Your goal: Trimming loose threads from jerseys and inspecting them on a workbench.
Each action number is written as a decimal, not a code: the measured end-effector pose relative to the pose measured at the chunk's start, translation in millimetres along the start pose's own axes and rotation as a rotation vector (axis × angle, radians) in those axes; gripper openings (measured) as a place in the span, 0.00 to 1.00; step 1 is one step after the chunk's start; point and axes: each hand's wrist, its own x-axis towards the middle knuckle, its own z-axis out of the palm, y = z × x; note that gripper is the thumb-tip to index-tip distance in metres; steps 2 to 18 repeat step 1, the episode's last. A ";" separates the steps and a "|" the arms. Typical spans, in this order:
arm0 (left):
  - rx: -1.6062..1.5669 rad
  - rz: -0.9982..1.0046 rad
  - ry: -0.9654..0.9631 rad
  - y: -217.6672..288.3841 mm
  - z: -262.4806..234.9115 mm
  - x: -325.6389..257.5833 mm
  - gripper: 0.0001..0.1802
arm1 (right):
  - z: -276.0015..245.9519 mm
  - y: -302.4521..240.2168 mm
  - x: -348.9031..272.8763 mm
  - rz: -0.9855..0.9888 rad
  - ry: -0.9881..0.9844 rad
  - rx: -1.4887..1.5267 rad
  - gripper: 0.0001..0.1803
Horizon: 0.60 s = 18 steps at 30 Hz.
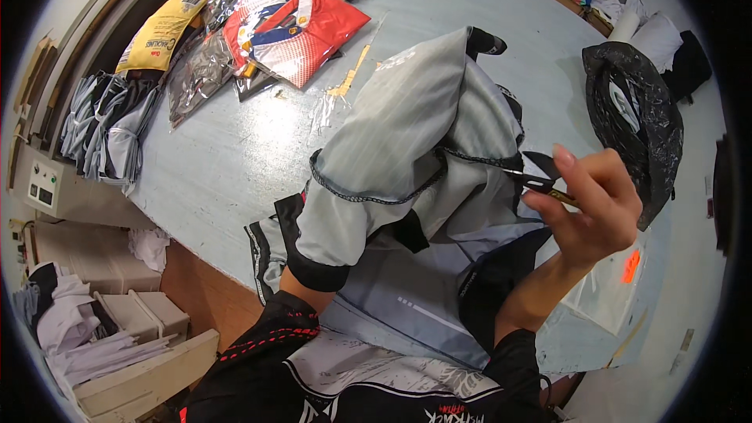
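Note:
A pair of small thread snips (pixel 540 182) with dark blades is pinched in the fingers of my right hand (pixel 601 207). Its tips meet the black overlocked seam (pixel 478 158) of a light grey garment (pixel 392 125). The garment appears turned inside out and is lifted over the table in loose folds. My left forearm (pixel 307 291) goes in through a black-cuffed opening (pixel 317 272), and the cloth hides my left hand completely. More grey and black cloth of the garment (pixel 392 309) hangs towards my lap.
Plastic-bagged garments (pixel 301 35) and a yellow packet (pixel 166 30) lie at the far left of the pale blue table (pixel 227 180), near bundled grey cloth (pixel 113 129). A black plastic bag (pixel 638 117) sits at the right, and a clear plastic sheet (pixel 603 290) lies beside my right wrist.

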 end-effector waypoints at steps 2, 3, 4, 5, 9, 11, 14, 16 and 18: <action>-0.001 0.001 -0.002 0.0 0.2 -0.1 0.33 | -0.8 -3.1 0.1 -0.013 -0.016 -0.027 0.30; -0.001 0.001 -0.002 0.0 0.2 -0.1 0.33 | -0.8 -3.1 0.1 -0.013 -0.016 -0.027 0.30; -0.001 0.001 -0.002 0.0 0.2 -0.1 0.33 | -0.8 -3.1 0.1 -0.013 -0.016 -0.027 0.30; -0.001 0.001 -0.002 0.0 0.2 -0.1 0.33 | -0.8 -3.1 0.1 -0.013 -0.016 -0.027 0.30; -0.001 0.001 -0.002 0.0 0.2 -0.1 0.33 | -0.8 -3.1 0.1 -0.013 -0.016 -0.027 0.30; -0.001 0.001 -0.002 0.0 0.2 -0.1 0.33 | -0.8 -3.1 0.1 -0.013 -0.016 -0.027 0.30; -0.001 0.001 -0.002 0.0 0.2 -0.1 0.33 | -0.8 -3.1 0.1 -0.013 -0.016 -0.027 0.30; -0.001 0.001 -0.002 0.0 0.2 -0.1 0.33 | -0.8 -3.1 0.1 -0.013 -0.016 -0.027 0.30; -0.001 0.001 -0.002 0.0 0.2 -0.1 0.33 | -0.8 -3.1 0.1 -0.013 -0.016 -0.027 0.30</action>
